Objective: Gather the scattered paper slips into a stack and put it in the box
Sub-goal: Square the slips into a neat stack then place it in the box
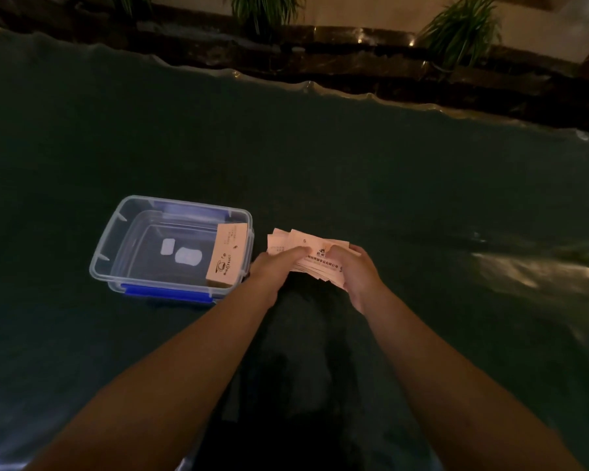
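Two hands hold one uneven stack of paper slips (308, 256) just above a dark green tabletop (422, 205). The left hand (272, 266) grips the stack's near-left edge, fingers curled over the top. The right hand (356, 270) closes on the near-right side, thumb pressing on the printed top slip. The slips fan out at the far-left corner, so the edges are not yet squared.

No loose slips show elsewhere on the tabletop, so gathering looks nearly done; squaring and placing remain. Just to the left of the hands sits an open clear plastic box (116, 232) with blue latches. Inside it, a tan printed card bundle (227, 254) leans against the right wall. The held stack is beside the box, near its right rim, not inside it.
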